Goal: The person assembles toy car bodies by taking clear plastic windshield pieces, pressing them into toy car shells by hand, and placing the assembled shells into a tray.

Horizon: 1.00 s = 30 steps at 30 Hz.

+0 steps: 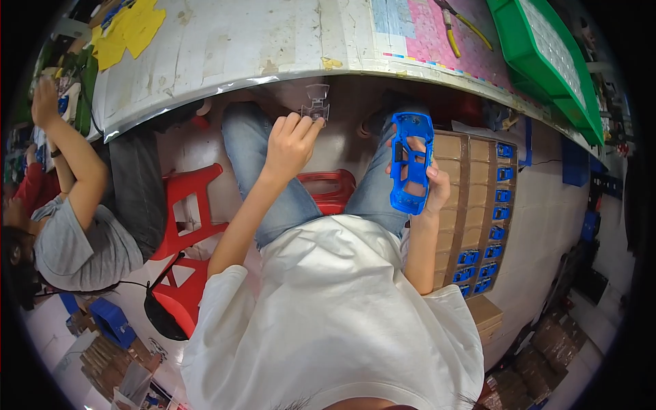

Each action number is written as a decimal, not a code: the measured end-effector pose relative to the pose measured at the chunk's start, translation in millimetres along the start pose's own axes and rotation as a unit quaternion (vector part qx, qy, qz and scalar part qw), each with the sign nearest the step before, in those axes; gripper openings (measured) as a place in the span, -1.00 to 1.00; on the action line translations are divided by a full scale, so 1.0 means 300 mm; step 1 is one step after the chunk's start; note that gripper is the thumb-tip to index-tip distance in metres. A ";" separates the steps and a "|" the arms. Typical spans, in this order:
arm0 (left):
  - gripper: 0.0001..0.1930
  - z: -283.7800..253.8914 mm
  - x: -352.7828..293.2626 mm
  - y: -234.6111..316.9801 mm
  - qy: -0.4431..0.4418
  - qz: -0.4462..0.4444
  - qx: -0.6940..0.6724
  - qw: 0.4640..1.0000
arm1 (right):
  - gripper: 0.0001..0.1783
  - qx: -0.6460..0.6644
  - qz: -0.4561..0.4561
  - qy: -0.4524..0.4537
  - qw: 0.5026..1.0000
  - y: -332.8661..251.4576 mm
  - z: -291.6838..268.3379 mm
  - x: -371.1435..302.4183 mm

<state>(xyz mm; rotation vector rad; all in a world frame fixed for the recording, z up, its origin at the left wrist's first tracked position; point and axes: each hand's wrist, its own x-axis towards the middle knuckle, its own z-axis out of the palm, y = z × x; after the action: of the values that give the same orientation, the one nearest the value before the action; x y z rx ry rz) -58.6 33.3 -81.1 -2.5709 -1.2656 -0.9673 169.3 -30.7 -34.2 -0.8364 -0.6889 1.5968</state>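
Between the fingers of my left hand (290, 145) is a clear plastic window piece (316, 101), held up just short of the table edge. My right hand (437, 188) grips a blue toy car body shell (411, 179) by its right side, above my right thigh. The shell stands lengthwise, with openings where its windows are, and a dark part sits on its left side. The two pieces are apart from each other.
Ahead runs the worn white table (225, 41), bearing yellow-handled pliers (454, 31), yellow cloth (130, 31) and a green tray (547, 61). To my right stands a divided cardboard box (471, 184) with several blue car shells. At left, a co-worker (89, 232) sits near a red stool (184, 273).
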 end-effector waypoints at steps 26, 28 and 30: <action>-0.74 -0.229 0.012 0.339 0.118 0.009 -0.109 0.987 | -0.46 0.164 0.014 0.030 0.986 0.050 0.095 0.005; -0.74 -0.226 0.013 0.365 0.103 0.019 -0.111 0.988 | -0.45 0.163 0.006 -0.013 0.987 0.046 0.093 0.005; -0.74 -0.219 0.002 0.383 0.086 0.043 -0.109 0.989 | -0.45 0.155 -0.002 -0.008 0.988 0.042 0.088 0.002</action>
<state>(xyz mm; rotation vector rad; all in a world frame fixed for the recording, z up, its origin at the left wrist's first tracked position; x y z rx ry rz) -4.9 -64.2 -9.8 -2.6042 -1.0488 -1.3440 140.6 -32.2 -29.3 -0.5931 -0.4377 1.6562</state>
